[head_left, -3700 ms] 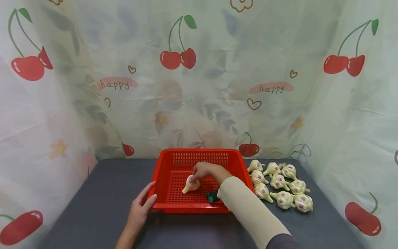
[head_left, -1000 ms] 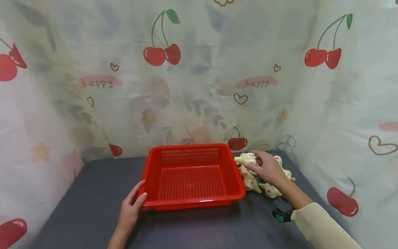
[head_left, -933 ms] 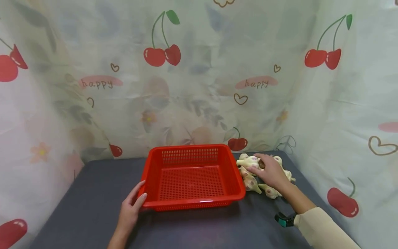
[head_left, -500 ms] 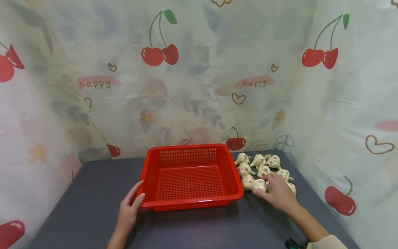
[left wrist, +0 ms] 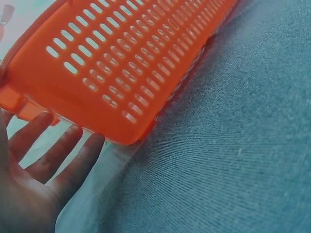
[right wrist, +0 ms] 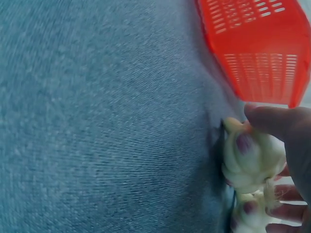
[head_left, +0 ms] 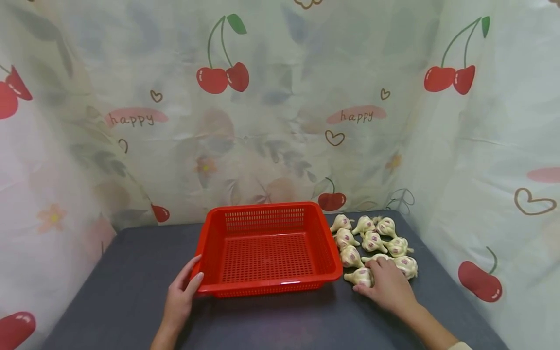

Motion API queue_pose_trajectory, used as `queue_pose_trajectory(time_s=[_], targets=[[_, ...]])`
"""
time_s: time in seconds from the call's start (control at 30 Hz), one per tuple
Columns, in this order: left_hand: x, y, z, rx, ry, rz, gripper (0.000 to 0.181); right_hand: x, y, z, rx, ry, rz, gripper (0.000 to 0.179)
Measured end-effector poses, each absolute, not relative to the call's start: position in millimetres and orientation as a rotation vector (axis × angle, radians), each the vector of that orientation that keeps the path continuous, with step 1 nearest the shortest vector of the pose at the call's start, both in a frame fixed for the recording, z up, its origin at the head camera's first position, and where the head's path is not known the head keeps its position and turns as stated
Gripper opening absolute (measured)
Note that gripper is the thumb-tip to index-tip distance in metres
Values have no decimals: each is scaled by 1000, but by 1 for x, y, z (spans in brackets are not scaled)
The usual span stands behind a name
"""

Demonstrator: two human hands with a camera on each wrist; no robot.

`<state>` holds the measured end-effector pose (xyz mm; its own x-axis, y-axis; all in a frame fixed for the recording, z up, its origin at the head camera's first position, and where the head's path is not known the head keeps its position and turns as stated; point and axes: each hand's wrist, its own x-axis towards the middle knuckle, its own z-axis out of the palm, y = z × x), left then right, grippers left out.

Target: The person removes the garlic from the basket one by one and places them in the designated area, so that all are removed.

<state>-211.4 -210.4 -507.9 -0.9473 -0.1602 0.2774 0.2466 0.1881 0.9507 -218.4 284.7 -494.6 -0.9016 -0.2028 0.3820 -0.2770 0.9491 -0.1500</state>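
Observation:
A red plastic basket with slotted walls sits mid-table in the head view. My left hand holds its front left corner, thumb at the rim. In the left wrist view that hand's straight fingers touch the basket's outer wall; its thumb is hidden there. To the basket's right, my right hand grips a garlic bulb on the table. In the right wrist view the thumb lies over the bulb's neck, and fingers reach behind the pale, purple-marked bulb.
Several more garlic bulbs lie in loose rows right of the basket, up to the table's far right. A dark grey cloth covers the table. A cherry-patterned curtain closes off the back and both sides.
My right hand gripped a garlic bulb inside the basket, then carried one over the other bulbs, and has come down toward me onto the table. The left hand stays at the basket.

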Motion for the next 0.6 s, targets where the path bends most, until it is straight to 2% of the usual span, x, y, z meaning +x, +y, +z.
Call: queue_pose_trajectory(time_s=[0.23,0.6], targets=[[-209,-209,-503,-101,-2160,-1930,47,-218,287,-498,302,-2764,253,72],[-203,-220,-496,-318,-2219,-1959,52,-211,287,-491,320,-2762,344,65]])
